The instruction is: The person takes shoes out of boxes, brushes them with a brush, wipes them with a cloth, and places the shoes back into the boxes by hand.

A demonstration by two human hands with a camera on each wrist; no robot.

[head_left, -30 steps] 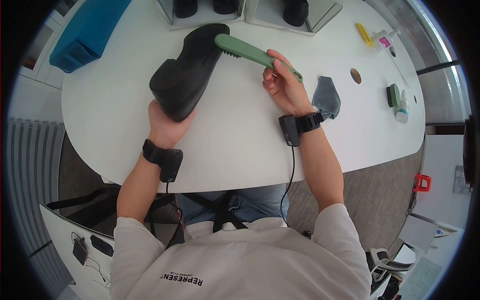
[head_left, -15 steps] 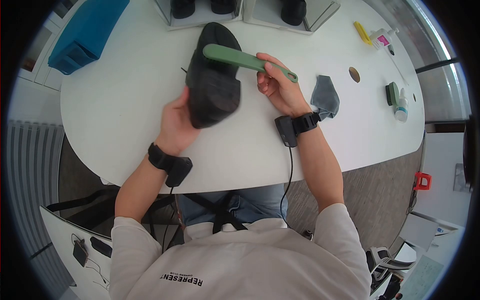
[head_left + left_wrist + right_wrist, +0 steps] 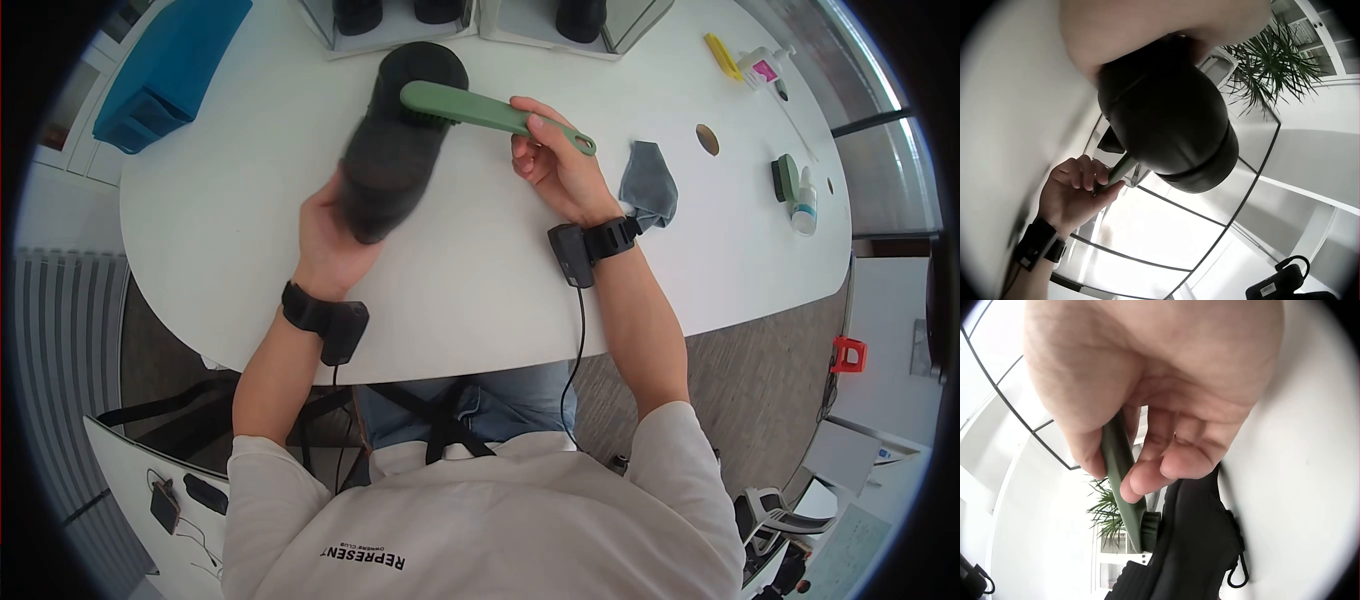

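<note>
My left hand [image 3: 335,245] grips a black shoe [image 3: 385,170] by its near end, holding it up over the table with the sole turned upward. Motion blurs the shoe in the head view. Pinched between thumb and fingers of my right hand [image 3: 568,172] is the handle of a long green brush [image 3: 475,106]. Its bristles [image 3: 1150,530] are right at the edge of the sole in the right wrist view, where a lace loop [image 3: 1239,570] hangs on the table side. In the left wrist view a rounded end of the shoe [image 3: 1169,119] hides the brush head.
A grey cloth [image 3: 650,188] lies right of my right hand. Farther right are a small green brush [image 3: 787,178], a bottle [image 3: 804,212], a pink-labelled bottle [image 3: 764,68] and a yellow object [image 3: 722,56]. Two boxes with dark shoes stand at the back; a blue case [image 3: 175,75] is at left.
The shoe swung right and turned, then came back left. The brush head has shifted left, from the shoe's right edge to over its far part. My right hand moved slightly left.
</note>
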